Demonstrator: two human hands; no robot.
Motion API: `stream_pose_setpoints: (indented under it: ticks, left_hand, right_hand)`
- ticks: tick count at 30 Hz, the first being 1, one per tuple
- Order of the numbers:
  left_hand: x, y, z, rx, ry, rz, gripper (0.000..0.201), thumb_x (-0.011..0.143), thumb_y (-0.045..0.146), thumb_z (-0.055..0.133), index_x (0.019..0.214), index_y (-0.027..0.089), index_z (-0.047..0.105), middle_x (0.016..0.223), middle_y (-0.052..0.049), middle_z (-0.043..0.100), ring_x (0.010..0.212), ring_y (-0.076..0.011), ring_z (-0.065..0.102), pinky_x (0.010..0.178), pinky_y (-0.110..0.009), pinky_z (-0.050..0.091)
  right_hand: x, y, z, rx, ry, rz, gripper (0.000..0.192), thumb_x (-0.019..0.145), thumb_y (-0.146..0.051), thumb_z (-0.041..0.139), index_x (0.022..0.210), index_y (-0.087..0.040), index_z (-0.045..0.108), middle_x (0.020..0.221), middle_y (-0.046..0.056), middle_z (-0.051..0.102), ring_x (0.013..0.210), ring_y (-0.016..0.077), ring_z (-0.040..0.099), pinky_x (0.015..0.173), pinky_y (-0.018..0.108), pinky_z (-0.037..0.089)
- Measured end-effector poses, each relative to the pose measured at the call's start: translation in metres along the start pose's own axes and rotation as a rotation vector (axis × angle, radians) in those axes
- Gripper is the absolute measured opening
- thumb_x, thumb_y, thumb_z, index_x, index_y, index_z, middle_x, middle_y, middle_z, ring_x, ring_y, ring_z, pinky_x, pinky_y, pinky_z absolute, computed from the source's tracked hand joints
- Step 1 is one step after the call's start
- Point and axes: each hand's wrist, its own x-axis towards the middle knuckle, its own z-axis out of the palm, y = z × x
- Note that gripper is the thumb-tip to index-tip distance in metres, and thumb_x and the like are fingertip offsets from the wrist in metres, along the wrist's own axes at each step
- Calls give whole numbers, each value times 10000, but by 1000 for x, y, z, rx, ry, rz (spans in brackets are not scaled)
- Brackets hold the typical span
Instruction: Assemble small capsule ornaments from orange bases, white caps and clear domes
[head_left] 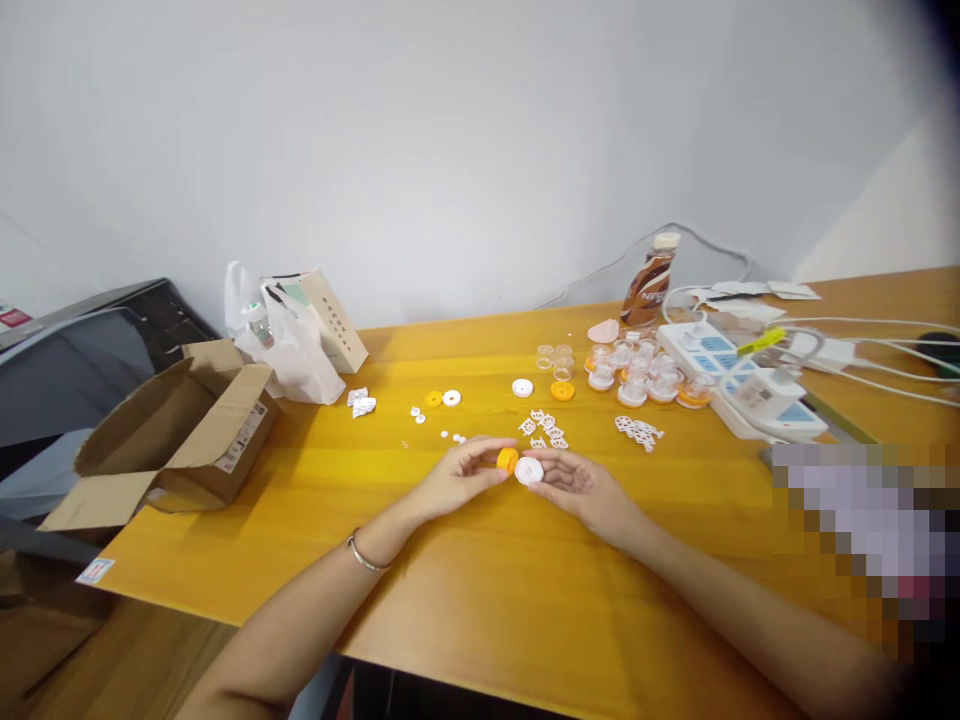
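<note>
My left hand (459, 478) rests on the yellow wooden table (480, 590) and pinches a small orange round cap (508, 460) between thumb and fingers. My right hand (579, 485) lies close beside it and holds a white round disc (529, 471). The two parts nearly touch at the fingertips. A thin bracelet (365, 556) sits on my left wrist. Just beyond my hands lie small white lattice pieces (545, 428) and loose white bits (453, 437).
A cluster of clear-and-orange assembled caps (645, 378) stands at the back right, by a white power strip (739, 378) and a brown drink bottle (650, 279). An open cardboard box (191, 430) and a white plastic bag (289, 345) sit at left. Loose discs (523, 388) lie mid-table.
</note>
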Motion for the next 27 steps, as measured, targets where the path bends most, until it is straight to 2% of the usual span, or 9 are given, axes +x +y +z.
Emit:
stream_pose_setpoints:
  ticks: [6,11,19,27]
  left_hand:
    - [-4,5,10,300,27,155,378,817,232,544,1193,219,505,1089,-96,529,951,-166,531,832,-330,466]
    - [-7,9,15,506,46,207,348,826,248,532,1170,202,502,1071,-85,555,964,-172,534,879,-352,445]
    - [-10,8,17,653,31,251,342,835,297,518,1158,189,494,1035,-82,553,956,-168,539,859,-329,461]
    - [-10,6,18,640,38,287,345,811,302,552,1128,168,517,1003,-80,557,928,-159,545,845,-312,467]
  right_hand:
    - [-1,3,2,-8,-11,-10,379,636,-347,710,967,-210,587,893,40,658,810,166,616,843,362,470]
    - [-1,7,2,-11,-57,-39,350,662,-314,695,977,-216,577,881,26,653,798,155,620,831,349,482]
    - [-3,3,4,8,-39,-21,270,663,-255,680,896,-199,555,801,11,652,764,149,634,808,337,490]
    - [-5,-1,4,-9,-24,35,255,631,-235,672,861,-187,572,810,28,673,734,164,644,795,360,481]
